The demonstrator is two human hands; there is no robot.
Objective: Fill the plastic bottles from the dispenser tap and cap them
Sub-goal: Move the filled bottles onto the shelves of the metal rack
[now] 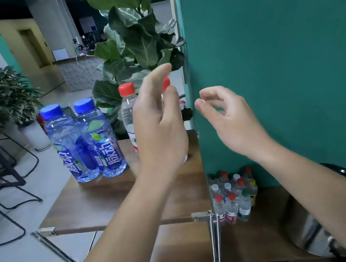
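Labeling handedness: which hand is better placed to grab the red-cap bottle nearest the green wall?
Left, probably. The left hand is directly in front of that bottle, fingers open; the right hand hovers beside the wall, farther off.

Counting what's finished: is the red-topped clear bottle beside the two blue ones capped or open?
Capped. The red-topped clear bottle stands upright on the wooden table with its red cap seated on the neck.

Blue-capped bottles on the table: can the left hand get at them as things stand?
Probably yes. The two blue-capped bottles stand upright on the table, left of the left hand, with bare tabletop in front. The red-capped bottle stands beside the hand, not between.
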